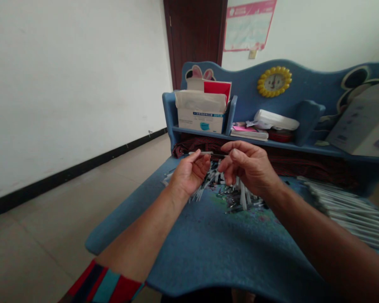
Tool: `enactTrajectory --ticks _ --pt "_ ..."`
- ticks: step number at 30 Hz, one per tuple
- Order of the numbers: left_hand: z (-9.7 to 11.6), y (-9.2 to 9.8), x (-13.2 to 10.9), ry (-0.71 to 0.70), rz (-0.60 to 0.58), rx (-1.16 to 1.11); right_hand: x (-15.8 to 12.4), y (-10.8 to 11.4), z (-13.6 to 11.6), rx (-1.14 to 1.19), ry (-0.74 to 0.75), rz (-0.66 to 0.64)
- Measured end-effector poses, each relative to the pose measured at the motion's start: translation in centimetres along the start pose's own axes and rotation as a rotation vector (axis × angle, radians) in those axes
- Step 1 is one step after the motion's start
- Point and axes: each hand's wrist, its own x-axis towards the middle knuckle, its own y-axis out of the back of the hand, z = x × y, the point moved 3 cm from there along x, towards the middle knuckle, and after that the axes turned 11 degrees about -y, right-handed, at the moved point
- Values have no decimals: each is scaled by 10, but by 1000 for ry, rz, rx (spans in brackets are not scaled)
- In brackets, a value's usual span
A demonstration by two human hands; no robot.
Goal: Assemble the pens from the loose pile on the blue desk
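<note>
Over the desk, my left hand [191, 170] pinches a slim pale pen barrel [205, 152] between thumb and fingers, held level. From its right end a thin dark rod, like a pen refill [219, 155], reaches to the fingertips of my right hand [246, 164], which are closed on it. Below both hands lies a loose pile of small white pen parts [205, 185]. Beside it, under my right hand, are dark and clear pen parts [236, 202], partly hidden by that hand. A row of long pale pen-like sticks [360, 214] lies to the right of my right forearm.
The blue desk [189, 248] has a raised back shelf. On it stand an open white mask box [200, 120], a stack of paper [249, 133], a white roll-like package [276, 120] and a large carton [363, 122]. Dark red checked cloth [306, 168] lies beneath the shelf.
</note>
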Motion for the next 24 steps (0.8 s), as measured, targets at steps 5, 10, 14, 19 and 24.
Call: enactTrajectory --ticks 5,10,14,19,24 --pt "-1 -4 -3 -6 -56 -5 9 0 6 -228 -4 122" --pt "21 -6 -1 -83 -18 -88 10 11 8 -448 -18 131" --pt "35 -2 5 -147 10 -120 16 14 27 -1039 -47 10" --pt "28 -2 5 -115 12 -90 25 -2 57 -1763 -122 -177" --pt "22 -3 3 -98 -7 -56 33 -20 70 -1880 -125 -258"
